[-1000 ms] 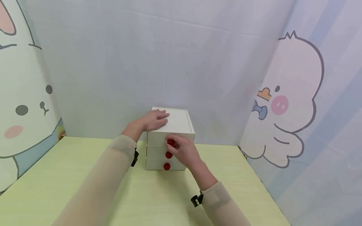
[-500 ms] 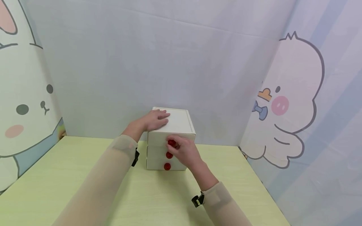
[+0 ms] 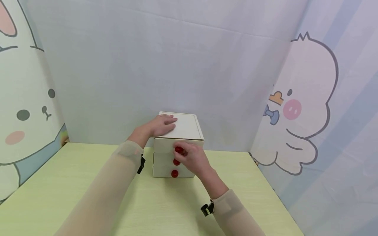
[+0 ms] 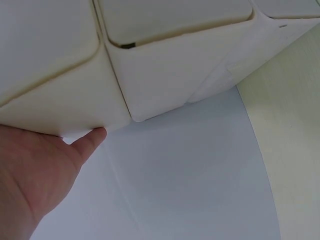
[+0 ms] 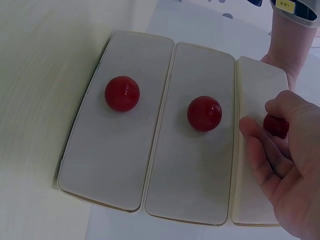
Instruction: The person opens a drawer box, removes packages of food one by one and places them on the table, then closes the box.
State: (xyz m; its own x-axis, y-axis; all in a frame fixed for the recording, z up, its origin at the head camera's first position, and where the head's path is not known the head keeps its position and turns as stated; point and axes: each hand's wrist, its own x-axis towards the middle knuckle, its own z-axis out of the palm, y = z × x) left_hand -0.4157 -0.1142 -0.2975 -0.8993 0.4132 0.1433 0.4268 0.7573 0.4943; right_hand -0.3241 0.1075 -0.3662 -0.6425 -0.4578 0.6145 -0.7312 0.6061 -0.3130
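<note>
Pinching the red top knob (image 3: 178,149) of a white drawer unit (image 3: 163,160).

The drawer unit stands on the table (image 3: 159,209), near the backdrop (image 3: 183,65). The left hand (image 3: 160,126) rests on its top, fingers extended; the right hand (image 3: 192,156) curls thumb and fingers round the knob. The unit appears light and stiff, likely to slide unless steadied; the rounded knob, probably slippery, is best held behind its bulge.

Long, plain beige sleeves (image 3: 106,191) stop short of a person's bare left hand (image 3: 160,126) and bare right hand (image 3: 193,158), with a black fitting (image 3: 141,165) on each arm and a small yellow label (image 5: 285,5), printed in dark characters, on the left.
</note>
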